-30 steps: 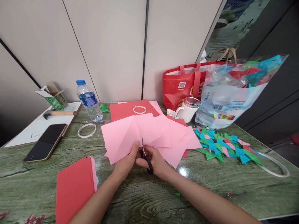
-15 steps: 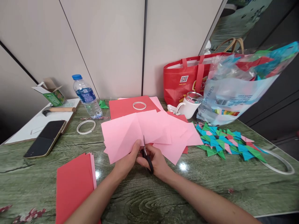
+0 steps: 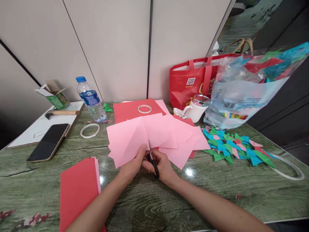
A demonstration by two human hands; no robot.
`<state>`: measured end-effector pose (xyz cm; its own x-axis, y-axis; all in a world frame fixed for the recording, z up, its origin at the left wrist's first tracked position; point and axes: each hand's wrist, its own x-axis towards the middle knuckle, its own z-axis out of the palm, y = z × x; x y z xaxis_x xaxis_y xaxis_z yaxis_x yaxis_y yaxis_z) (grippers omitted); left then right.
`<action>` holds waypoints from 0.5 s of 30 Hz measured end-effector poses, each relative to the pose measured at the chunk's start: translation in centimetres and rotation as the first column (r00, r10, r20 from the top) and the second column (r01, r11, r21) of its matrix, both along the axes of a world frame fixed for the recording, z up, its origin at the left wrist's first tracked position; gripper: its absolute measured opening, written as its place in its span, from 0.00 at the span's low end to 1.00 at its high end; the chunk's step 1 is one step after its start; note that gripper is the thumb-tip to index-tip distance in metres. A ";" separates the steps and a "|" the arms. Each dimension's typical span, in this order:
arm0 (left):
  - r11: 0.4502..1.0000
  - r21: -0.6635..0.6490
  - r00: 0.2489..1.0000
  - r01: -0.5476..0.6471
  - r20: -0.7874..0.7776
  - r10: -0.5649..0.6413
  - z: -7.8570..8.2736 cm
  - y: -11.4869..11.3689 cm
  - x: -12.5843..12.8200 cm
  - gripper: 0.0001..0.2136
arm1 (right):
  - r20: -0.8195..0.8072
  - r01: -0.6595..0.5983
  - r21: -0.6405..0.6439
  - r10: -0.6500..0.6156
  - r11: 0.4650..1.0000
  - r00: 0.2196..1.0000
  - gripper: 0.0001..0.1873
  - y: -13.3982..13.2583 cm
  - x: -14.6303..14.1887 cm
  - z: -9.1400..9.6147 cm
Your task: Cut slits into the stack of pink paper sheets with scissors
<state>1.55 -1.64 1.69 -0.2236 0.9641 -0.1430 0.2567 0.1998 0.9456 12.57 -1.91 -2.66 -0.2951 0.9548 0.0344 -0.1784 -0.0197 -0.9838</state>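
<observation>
My left hand [image 3: 133,163] pinches the near edge of a pink paper sheet [image 3: 127,138], its thumb on top and its other fingers hidden beneath. Black-handled scissors [image 3: 154,165] are in my right hand [image 3: 163,167], with the blades pointing away from me at the fold line in the pink paper. More pink sheets [image 3: 180,156] lie fanned out to the right, over red paper [image 3: 127,111]. A roll of white tape [image 3: 144,109] rests on that red paper. Left of my forearm lies a stack of red sheets [image 3: 78,190] with pink ones at its side.
Folded paper pieces [image 3: 231,146] in several colours are piled at right beside a white strip loop [image 3: 289,167]. Behind stand a white mug [image 3: 196,109], a red bag [image 3: 181,83] and a plastic bag [image 3: 236,103]. At left are a bottle [image 3: 91,100], tape roll [image 3: 89,130], phone [image 3: 49,141] and hammer [image 3: 62,112].
The whole view has shifted slightly. Both hands keep their hold on the pink paper and the scissors, with almost no movement between them.
</observation>
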 end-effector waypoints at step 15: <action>0.999 0.035 1.000 -0.014 -0.005 0.014 -0.9 0.2 -0.4 0.14 | -0.012 0.020 -0.033 -0.020 0.999 1.000 0.11 0.0 -0.2 0.2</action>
